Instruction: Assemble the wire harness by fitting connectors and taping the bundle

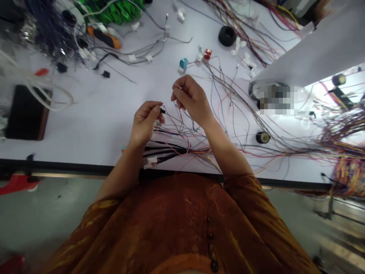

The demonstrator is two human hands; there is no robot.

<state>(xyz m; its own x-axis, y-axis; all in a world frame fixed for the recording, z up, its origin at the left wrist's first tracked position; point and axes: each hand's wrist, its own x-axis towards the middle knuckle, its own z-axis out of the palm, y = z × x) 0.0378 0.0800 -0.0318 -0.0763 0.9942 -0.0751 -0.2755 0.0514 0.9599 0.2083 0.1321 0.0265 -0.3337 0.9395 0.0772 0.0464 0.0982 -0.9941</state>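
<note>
My left hand point(146, 121) is closed in a pinch on a small black connector point(162, 110) that sticks out past the thumb. To its right, my right hand point(190, 97) pinches what looks like a thin wire, its tip barely showing at the fingers. Under both hands spreads a wiring harness of thin coloured wires, with black-sleeved branches point(168, 151) near the table edge. White connectors point(151, 160) end some of these branches. Beyond my right hand lie a blue connector point(184, 63) and a red connector point(208, 54) on wires.
Black tape rolls point(227, 36) point(262, 137) lie to the right among long wires. An orange-and-black handled tool point(104, 37) and a green pile point(118, 12) are at the back left. A dark phone-like slab point(24, 114) lies far left. A white sheet-like surface point(310, 45) slants across the right.
</note>
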